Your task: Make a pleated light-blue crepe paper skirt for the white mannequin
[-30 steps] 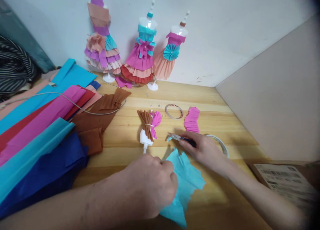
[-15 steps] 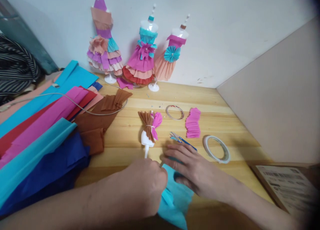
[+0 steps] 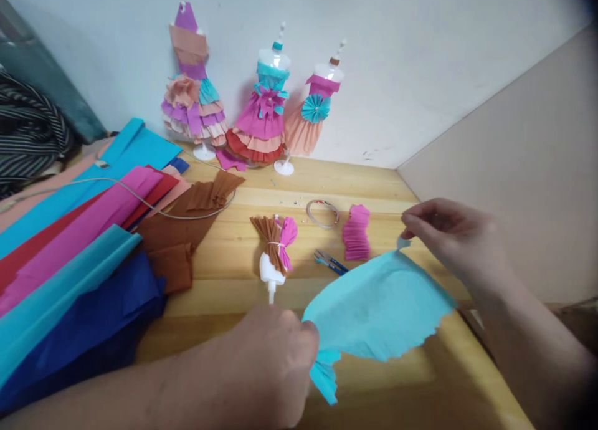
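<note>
My left hand [image 3: 280,361] is a closed fist at the lower middle. It grips the gathered end of a turquoise crepe paper strip [image 3: 378,308], and the white stem of a small dress form [image 3: 272,269] runs into it. That form lies with brown and pink pleated paper tied round it. Off to the right, my right hand [image 3: 448,237] pinches the strip's upper edge by a small pale bit at the fingertips; I cannot tell what this bit is. Between the hands the strip is spread out. Blue-handled thread snips [image 3: 331,263] lie just beyond it.
Three dress forms in paper dresses [image 3: 196,87] stand along the wall. Folded crepe paper sheets [image 3: 79,243] and a grey cord [image 3: 140,202] cover the left side. A wire coil [image 3: 323,214] and a pleated pink strip [image 3: 356,232] lie mid-table.
My right hand has moved up and right from the table beside the snips, drawing the turquoise strip out wide. The white tape roll is now hidden. My left hand stays nearly in place.
</note>
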A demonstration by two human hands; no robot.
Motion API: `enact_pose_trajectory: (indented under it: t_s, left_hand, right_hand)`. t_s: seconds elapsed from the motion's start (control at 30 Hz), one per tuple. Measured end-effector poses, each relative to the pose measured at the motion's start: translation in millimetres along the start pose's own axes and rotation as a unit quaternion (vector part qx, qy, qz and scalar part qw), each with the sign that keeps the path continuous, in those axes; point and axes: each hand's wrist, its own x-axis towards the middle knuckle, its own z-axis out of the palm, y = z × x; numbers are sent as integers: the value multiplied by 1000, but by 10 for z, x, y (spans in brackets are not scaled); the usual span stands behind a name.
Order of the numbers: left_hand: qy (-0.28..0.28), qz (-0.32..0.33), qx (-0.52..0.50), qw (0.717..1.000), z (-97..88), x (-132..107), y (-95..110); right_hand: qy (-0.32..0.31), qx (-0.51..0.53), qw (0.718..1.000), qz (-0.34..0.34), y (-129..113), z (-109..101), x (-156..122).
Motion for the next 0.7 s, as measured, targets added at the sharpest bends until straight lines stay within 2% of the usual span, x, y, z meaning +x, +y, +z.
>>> enact_pose_trajectory:
  t_s: [0.07, 0.13, 0.2, 0.33, 0.43, 0.53, 0.6, 0.63, 0.7]
  left_hand:
    - [-6, -5, -1, 1000, -10, 8, -2]
    - [-7, -10, 1, 1000, -3, 23, -20]
    - [-9, -9, 5, 1000, 25, 39, -42]
    - [-18, 23, 18, 999, 29, 61, -41]
    - [-27, 74, 27, 997, -81, 72, -5]
    - [-57, 72, 45, 995, -212, 73, 1]
    - [-59, 52, 47, 996, -241, 56, -22]
    - [-51, 45, 48, 997, -228, 38, -38]
    - [-37, 34, 55, 997, -155, -16, -67]
  right_hand:
    - [-72, -5, 995, -74, -45, 42, -1]
    - [-182, -18, 970, -160, -94, 89, -73]
    - [-256, -38, 944, -204, -113, 132, -161]
    - [-289, -88, 915, -268, -61, 201, -304]
    - [-321, -106, 889, -310, -30, 226, -440]
    - [-362, -118, 871, -312, -8, 195, -584]
    - [-353, -98, 890, -272, 46, 142, -633]
    - [-317, -84, 914, -240, 87, 112, -639]
    - [-200, -76, 963, -163, 177, 61, -623]
